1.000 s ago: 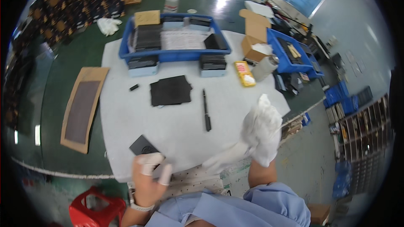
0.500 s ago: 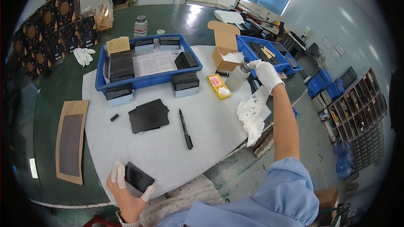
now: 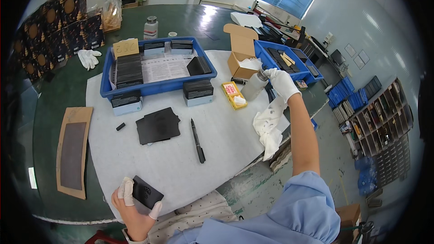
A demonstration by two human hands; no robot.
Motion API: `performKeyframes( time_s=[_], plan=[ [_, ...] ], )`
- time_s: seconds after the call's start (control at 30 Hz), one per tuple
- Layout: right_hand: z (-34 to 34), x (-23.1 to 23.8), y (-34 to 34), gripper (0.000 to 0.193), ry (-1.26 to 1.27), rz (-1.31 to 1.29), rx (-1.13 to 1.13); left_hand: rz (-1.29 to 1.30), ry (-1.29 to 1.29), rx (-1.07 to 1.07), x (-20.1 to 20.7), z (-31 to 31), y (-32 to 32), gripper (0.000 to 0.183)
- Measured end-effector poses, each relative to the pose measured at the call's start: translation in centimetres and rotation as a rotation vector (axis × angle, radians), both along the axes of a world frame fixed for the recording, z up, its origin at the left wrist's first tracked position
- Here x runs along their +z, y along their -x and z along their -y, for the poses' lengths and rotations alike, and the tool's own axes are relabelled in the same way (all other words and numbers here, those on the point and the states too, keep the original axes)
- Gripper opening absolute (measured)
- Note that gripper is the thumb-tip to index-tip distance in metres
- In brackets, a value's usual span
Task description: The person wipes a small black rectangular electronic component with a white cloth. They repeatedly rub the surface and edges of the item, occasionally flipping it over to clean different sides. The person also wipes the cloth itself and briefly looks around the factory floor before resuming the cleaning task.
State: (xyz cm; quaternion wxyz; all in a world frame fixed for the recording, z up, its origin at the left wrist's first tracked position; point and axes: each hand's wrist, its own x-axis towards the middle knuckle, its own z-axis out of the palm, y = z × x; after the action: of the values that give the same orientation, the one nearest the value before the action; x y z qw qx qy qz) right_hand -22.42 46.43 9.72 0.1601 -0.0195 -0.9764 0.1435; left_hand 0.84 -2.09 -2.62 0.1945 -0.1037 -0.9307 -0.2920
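My left hand (image 3: 134, 204), with white covers on some fingertips, holds a small black flat case (image 3: 145, 192) near the front edge of the white mat (image 3: 181, 162). My right hand (image 3: 282, 82), in a white glove, reaches out to the right and grips the top of a grey bottle (image 3: 254, 86) that leans beside a cardboard box (image 3: 241, 56). A crumpled white cloth (image 3: 268, 126) lies on the mat's right edge below that arm. A black pen (image 3: 197, 140) and a stack of black sheets (image 3: 157, 125) lie in the middle of the mat.
A blue tray (image 3: 156, 88) with black boxes and a paper sheet stands at the back. A yellow holder (image 3: 233, 95) sits next to the bottle. A brown board with a grey pad (image 3: 73, 151) lies at the left. White gloves (image 3: 88, 57) rest on the green table.
My right hand left the white cloth on the mat, reached to the right and closed on the grey bottle's top. My left hand keeps hold of the black case.
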Motion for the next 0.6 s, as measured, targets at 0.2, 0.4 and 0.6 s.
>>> performKeyframes(
  time_s=[0.2,0.4,0.6],
  plan=[
    [0.5,2.6,-2.0,0.024,1.116,0.196,0.147,0.020,0.011,-0.034,0.4,0.2,-0.2,0.096],
    [0.8,2.6,-3.8,0.031,1.373,0.413,0.349,0.092,0.064,-0.057,0.7,-0.5,-0.2,0.114],
    [4.8,-1.6,-4.2,0.023,0.464,0.278,0.067,0.098,0.088,0.042,0.5,-1.3,-0.7,0.114]
  ],
)
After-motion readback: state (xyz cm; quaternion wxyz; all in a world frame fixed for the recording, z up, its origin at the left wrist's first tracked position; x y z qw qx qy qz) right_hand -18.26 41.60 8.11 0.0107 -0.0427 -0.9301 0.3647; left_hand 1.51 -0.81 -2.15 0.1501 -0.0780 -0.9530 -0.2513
